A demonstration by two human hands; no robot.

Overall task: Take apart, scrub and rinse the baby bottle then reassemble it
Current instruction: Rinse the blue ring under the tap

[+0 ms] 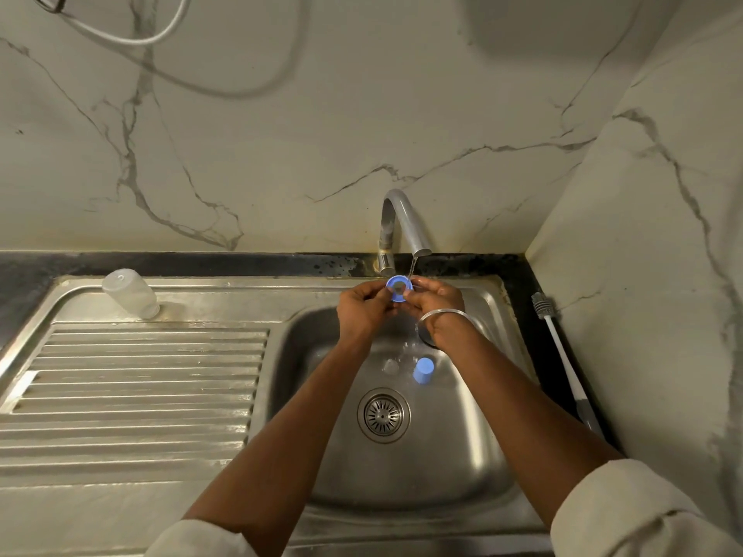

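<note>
Both hands hold a blue bottle ring [398,288] under the running tap [406,223], over the back of the sink basin [474,444]. My left hand [364,311] pinches its left edge and my right hand [436,305] pinches its right edge. The clear bottle body [130,293] stands upside down on the back left of the steel drainboard [132,396]. A blue cap [423,370] and a clear teat [390,366] lie in the basin below my hands. A bottle brush [563,355] lies on the black counter at the right.
The drain strainer [384,414] sits in the middle of the basin. Marble wall panels close in the back and right side. A white cable [132,38] hangs on the wall at the upper left.
</note>
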